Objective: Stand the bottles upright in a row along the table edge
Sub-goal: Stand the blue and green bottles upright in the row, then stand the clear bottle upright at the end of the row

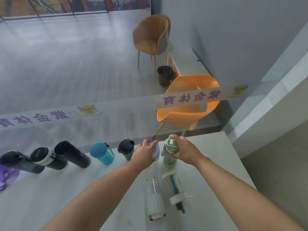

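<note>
Several bottles stand upright along the far edge of the white table (50, 197), against a glass wall: three dark flasks (73, 155), a teal bottle (102, 153) and a black-lidded grey cup (126, 150). My left hand (144, 155) grips the lid of a white bottle with a blue rim (156, 151) beside them. My right hand (182, 150) holds the top of a pale green bottle (169, 159), which stands upright at the row's right end. Nearer me, a white-and-clear bottle (155, 199) and a clear bottle with a white lid (175, 189) lie on their sides.
A purple bag (6, 175) lies at the table's left edge. Behind the glass wall (116, 117) stand an orange chair (188, 104), a tan chair (152, 37) and a dark bin (164, 75). The table's right edge drops off near a grey wall.
</note>
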Demonstrator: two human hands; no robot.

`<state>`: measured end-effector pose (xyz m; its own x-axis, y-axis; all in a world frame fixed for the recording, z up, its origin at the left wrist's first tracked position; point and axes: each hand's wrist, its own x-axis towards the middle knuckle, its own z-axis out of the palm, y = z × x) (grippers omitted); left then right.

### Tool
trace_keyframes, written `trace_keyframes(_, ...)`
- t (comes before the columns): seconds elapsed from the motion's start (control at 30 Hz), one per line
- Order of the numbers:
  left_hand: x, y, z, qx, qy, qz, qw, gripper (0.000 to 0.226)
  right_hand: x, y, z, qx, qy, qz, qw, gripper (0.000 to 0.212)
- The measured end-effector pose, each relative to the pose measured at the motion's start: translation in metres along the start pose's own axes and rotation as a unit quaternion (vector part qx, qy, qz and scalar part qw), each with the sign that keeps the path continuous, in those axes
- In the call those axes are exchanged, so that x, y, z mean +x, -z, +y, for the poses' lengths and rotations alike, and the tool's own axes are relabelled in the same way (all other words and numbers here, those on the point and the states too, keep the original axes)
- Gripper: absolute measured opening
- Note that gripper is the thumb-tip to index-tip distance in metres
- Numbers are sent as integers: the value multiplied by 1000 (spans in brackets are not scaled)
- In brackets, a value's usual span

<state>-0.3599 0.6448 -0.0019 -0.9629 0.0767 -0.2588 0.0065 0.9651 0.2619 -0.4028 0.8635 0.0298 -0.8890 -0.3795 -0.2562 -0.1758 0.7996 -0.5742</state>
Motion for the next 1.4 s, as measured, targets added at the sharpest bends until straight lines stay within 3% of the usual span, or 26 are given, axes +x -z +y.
trace_keyframes(0.6, 46, 0, 16, -27, 32, -39, 998, 81, 39, 26, 27, -2, 20, 27, 999, 76)
trace_keyframes(0.8, 38, -2, 16, -40, 40, -44, 997, 92, 34, 29, 33, 56, 10, 15, 998, 99)
trace_keyframes(0.97, 0, -9, 17, -9, 71, 20, 997, 100, 11, 21, 44, 140, -89, 34, 986, 113)
trace_keyframes(1.03, -24, -11, 19, 6, 65, 28, 998, 91, -9, 7, 50, 138, -151, 56, 977, 102)
trace_keyframes(1.13, -61, -25, 13, 26, 51, 11, 998, 70, -46, -26, 56, 91, -224, 59, 969, 68)
trace_keyframes(1.23, -95, -51, -11, -21, 123, -68, 990, 45, -78, -66, 48, 78, -236, 30, 968, 46)
trace_keyframes(1.4, -147, -98, -42, -122, 256, -179, 942, 67, -106, -121, 16, 79, -212, 51, 973, 23)
